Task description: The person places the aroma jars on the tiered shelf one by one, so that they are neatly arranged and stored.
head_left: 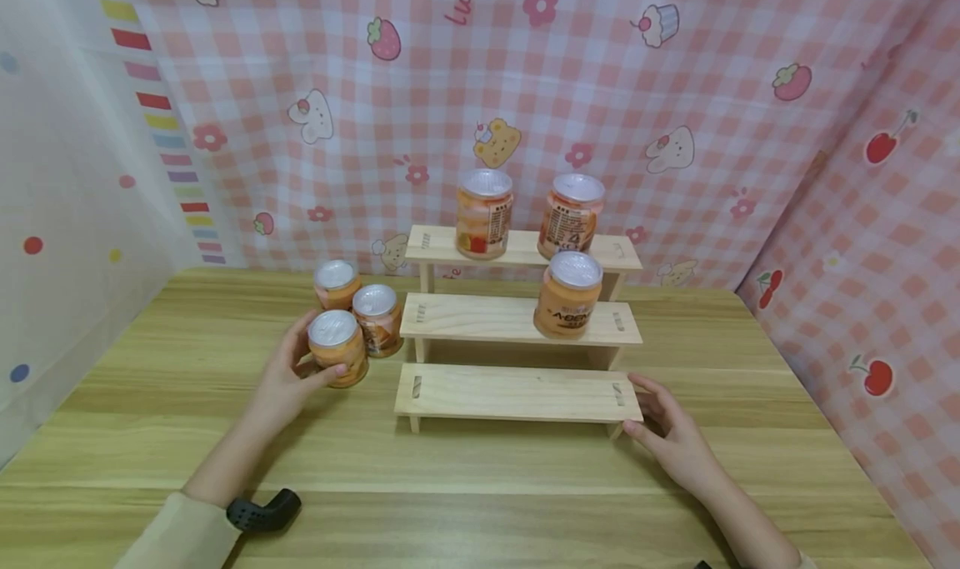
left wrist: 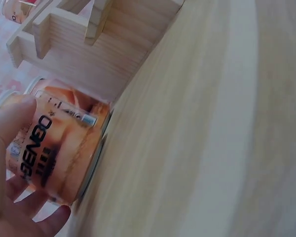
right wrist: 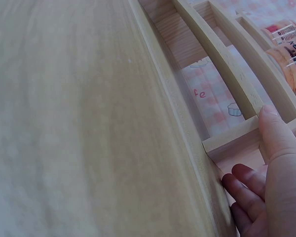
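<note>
At the left, my left hand grips an orange printed can with a silver lid, thumb across its front and fingers round its far side. In the left wrist view the can stands upright, its base at the tabletop. Two similar cans, one at the back and one to the right, stand close behind it. My right hand holds the right end of the lowest step of a three-step wooden display stand. In the right wrist view its thumb lies against the step's corner.
Two cans stand on the top step, at middle and right. Another can is on the right of the middle step. A pink checked cloth hangs behind the wooden table.
</note>
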Motion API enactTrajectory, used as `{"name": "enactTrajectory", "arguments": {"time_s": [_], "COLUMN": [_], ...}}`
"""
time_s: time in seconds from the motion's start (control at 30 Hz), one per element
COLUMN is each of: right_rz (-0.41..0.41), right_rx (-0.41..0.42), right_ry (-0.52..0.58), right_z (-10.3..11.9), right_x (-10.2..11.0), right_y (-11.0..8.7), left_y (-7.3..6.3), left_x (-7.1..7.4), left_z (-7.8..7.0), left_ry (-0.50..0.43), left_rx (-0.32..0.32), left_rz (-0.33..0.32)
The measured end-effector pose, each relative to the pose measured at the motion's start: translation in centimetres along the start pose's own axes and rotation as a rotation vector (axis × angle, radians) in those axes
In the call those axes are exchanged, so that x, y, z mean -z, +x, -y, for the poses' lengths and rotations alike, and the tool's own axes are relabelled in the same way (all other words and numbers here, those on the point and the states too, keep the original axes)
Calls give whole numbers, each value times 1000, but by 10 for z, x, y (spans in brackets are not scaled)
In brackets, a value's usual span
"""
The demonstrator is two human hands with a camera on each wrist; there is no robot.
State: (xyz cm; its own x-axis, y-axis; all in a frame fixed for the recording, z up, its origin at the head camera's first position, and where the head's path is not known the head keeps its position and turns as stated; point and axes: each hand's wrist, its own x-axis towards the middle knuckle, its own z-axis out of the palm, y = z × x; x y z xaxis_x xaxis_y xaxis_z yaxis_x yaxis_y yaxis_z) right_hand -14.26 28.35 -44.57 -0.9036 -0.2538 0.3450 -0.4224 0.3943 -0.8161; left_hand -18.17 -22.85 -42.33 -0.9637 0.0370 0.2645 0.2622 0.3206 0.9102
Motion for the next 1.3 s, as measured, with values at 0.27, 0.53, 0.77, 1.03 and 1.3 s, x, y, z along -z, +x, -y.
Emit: {"name": "enactTrajectory", "arguments": {"time_s": [0.27,0.53,0.77,1.03,1.3], "right_rz": [2,10,11,12,14], "right_rx": [-25,-33,-30,-36,-41], "right_ry": [-12,-15,-9,-14,-11], "right_z": [0,1,2,1,2], "right_x": [1,2,1,1,2], "right_y": [-1,1,1,1,0], "left_y": [-1,0,-2,-3,-2], "left_x": [-5,-4,0,6,9], "left_z": [-2,0,-2,-10,-21], "left_ry": [-29,-44,-27,-46,23], "left_rx": [32,4,-29,-67,-121], "left_rz": [-24,-58,-62,-111,-121]}}
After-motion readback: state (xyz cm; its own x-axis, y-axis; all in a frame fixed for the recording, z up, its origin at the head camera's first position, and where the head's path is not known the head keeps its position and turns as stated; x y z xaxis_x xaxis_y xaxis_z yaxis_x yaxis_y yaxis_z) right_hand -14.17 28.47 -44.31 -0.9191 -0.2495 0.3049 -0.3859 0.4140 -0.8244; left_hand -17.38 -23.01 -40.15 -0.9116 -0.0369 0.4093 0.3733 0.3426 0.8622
